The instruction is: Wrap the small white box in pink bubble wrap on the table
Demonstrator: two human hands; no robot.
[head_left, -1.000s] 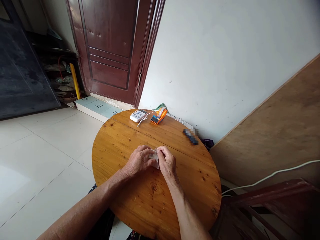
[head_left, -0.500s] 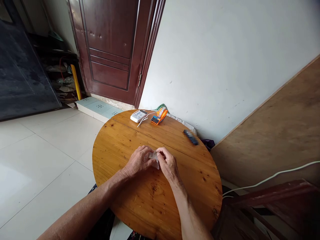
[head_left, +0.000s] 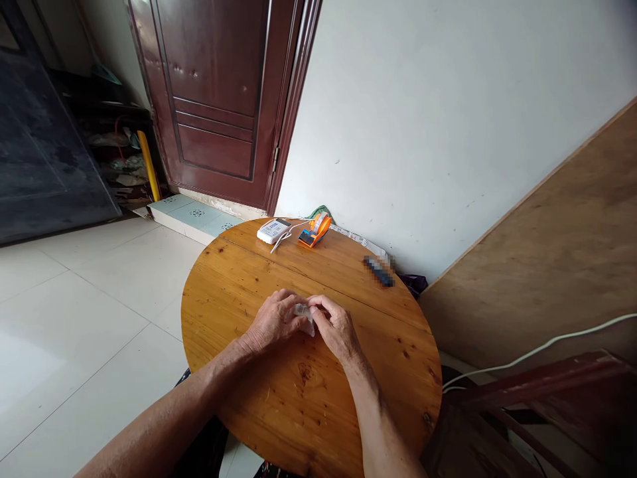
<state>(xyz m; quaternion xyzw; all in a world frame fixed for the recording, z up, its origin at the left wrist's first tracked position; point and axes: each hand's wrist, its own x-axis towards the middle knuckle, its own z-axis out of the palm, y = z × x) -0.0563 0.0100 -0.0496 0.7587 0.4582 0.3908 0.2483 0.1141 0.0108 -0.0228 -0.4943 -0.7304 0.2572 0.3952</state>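
Over the middle of the round wooden table (head_left: 239,272), both hands meet at a small clear plastic bag (head_left: 307,325). My left hand (head_left: 279,318) grips the bag from the left, with its fingers curled over the top and the thumb on the near side. From the right, my right hand (head_left: 334,323) pinches the bag's edge between thumb and forefinger. Part of the bag is covered by the fingers, and what it contains, if anything, cannot be made out.
Toward the table's far edge lie a white power strip (head_left: 273,230) with a white cable and an orange tape dispenser (head_left: 314,232). A dark pixelated object (head_left: 379,271) rests at the right. The white wall (head_left: 398,133) stands just behind the table.
The view has shifted slightly. Both hands stay on the plastic bag, with barely any movement of the right fingers along its edge.
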